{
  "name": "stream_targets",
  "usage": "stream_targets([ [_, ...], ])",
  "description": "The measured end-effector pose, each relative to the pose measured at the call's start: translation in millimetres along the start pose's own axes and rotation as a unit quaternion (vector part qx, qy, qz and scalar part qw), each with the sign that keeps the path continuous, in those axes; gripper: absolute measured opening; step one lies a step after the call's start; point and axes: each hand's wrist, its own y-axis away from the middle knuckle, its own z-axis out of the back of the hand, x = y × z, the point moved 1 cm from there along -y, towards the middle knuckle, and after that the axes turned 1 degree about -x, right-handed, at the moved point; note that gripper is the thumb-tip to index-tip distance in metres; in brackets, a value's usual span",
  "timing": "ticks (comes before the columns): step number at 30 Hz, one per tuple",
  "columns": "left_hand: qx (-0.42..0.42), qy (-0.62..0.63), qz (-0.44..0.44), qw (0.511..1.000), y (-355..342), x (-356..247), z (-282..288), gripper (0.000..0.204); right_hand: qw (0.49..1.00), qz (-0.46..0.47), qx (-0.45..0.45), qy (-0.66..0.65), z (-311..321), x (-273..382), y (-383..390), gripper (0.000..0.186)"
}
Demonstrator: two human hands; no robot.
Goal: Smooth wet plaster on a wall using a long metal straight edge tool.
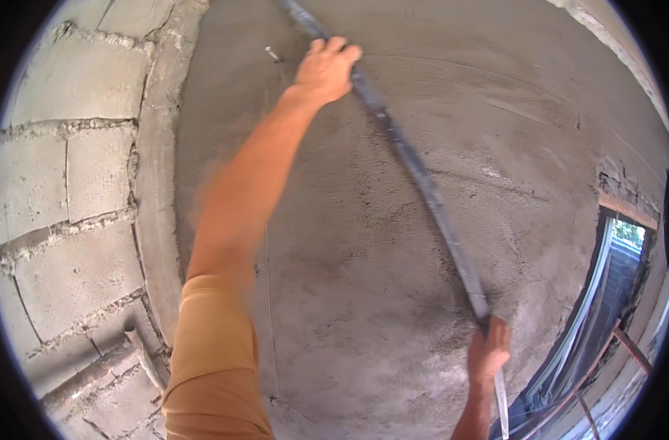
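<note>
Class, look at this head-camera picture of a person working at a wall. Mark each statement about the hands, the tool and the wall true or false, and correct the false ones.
1. Both hands grip one long straight metal bar. True.
2. The left hand holds the bar's upper part. True.
3. The bar lies against bare blocks. False: it lies on the grey wet plaster; the bare block wall is off to the left.
4. The right hand is raised above the left. False: it grips the bar's lower part.
5. A window opening shows at the right. True.
</note>
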Motion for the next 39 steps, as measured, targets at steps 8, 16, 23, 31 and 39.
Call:
stream_targets([
  [8,0.036,-0.027,0.016,0.999,-35.3,-41.7,-10.5,0.043,1.0,-0.001,-0.002,0.025,7.4,-34.8,-34.6,0.037],
  [16,0.011,-0.076,0.024,0.997,-31.6,17.3,-9.3,0.044,0.998,0.045,-0.018,0.048,-5.6,8.8,-59.6,0.041],
  [23,-0.001,-0.044,0.023,0.999,-21.8,26.4,-6.8,0.046,0.998,0.05,0.022,0.026,-2.5,12.5,-65.1,0.041],
  [31,0.047,-0.066,0.037,0.996,5.3,-15.7,8.3,0.05,0.999,0.038,0.006,0.02,24.1,-20.5,-37.2,0.039],
  [39,0.109,-0.089,-0.009,0.99,22.3,-56.4,-4.6,0.038,0.998,0.002,0.052,0.029,4.5,-39.6,4.5,0.041],
])
